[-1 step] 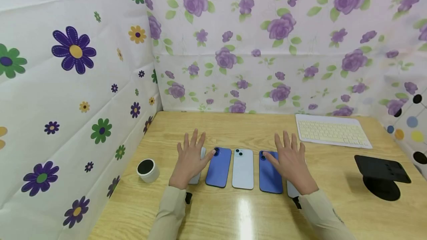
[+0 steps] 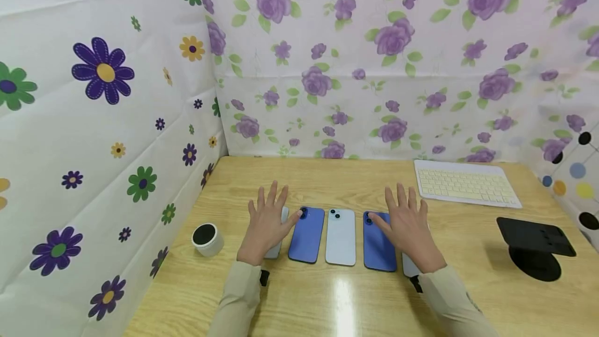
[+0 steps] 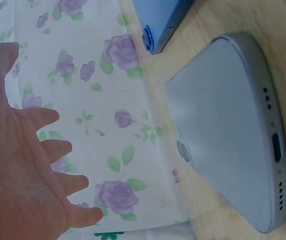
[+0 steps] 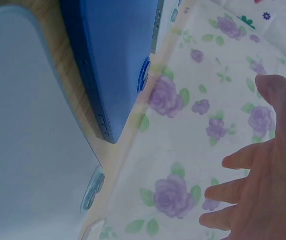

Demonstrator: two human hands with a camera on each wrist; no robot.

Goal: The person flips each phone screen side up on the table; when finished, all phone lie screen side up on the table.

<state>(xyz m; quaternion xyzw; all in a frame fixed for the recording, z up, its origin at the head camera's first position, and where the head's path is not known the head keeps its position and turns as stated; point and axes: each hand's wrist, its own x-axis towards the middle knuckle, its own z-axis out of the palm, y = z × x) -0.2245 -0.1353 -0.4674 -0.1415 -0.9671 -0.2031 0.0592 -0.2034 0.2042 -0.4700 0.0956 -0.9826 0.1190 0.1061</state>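
The left hand [image 2: 264, 228] and right hand [image 2: 412, 228] hover palm-down, fingers spread wide and holding nothing, over a row of five phones [image 2: 341, 241] on the desk [image 2: 299, 300]. The phones already lie side by side, face down; none is lifted, so handling seems yet to begin

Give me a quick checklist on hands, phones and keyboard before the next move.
1. Left hand holding nothing: ok, fingers spread.
2. Right hand holding nothing: ok, fingers spread.
3. Left blue phone, middle pale phone and right blue phone apart: ok.
4. Leftmost pale phone and rightmost pale phone fully visible in the head view: not ok, partly covered.
5. Phones powered on: cannot tell, backs face up.
6. Keyboard apart from phones: ok.
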